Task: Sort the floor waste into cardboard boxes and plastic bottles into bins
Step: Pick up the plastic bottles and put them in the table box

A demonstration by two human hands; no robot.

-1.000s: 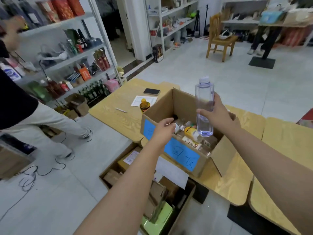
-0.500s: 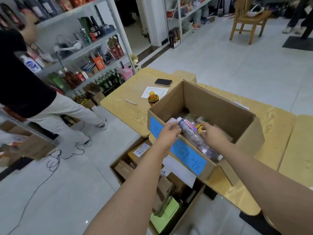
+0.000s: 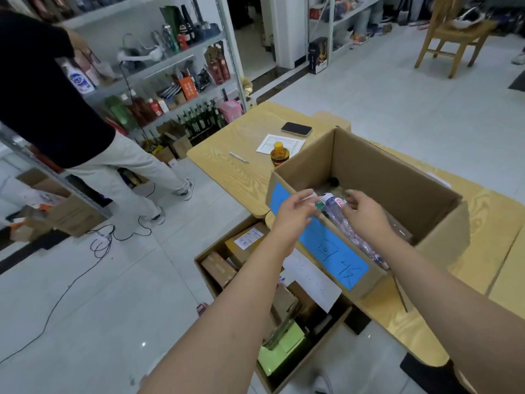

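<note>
A cardboard box [image 3: 397, 177] with a blue label [image 3: 321, 245] stands on the wooden table [image 3: 233, 169]; several bottles lie inside. A clear plastic bottle [image 3: 352, 237] with a red label lies slanted along the near wall inside the box. My right hand [image 3: 366, 216] is over its upper end, finger and thumb curled round it near the label. My left hand [image 3: 295, 213] hovers at the near-left corner of the box with loose fingers, holding nothing, its fingertips beside a small white-capped bottle [image 3: 317, 201]. A second open box [image 3: 211, 275] on the floor holds cardboard packaging.
On the table lie a phone [image 3: 296, 129], a paper sheet [image 3: 279, 143], a pen [image 3: 238, 157] and a small orange-capped bottle [image 3: 279, 152]. A person [image 3: 56, 109] stands at the left by shelves [image 3: 176, 61] of bottles. Cables [image 3: 102, 243] trail on the floor. A wooden chair [image 3: 451, 35] stands far right.
My right hand brought the clear bottle down from upright above the box and laid it inside along the near wall. My left hand stayed at the box's near corner. The view moved closer.
</note>
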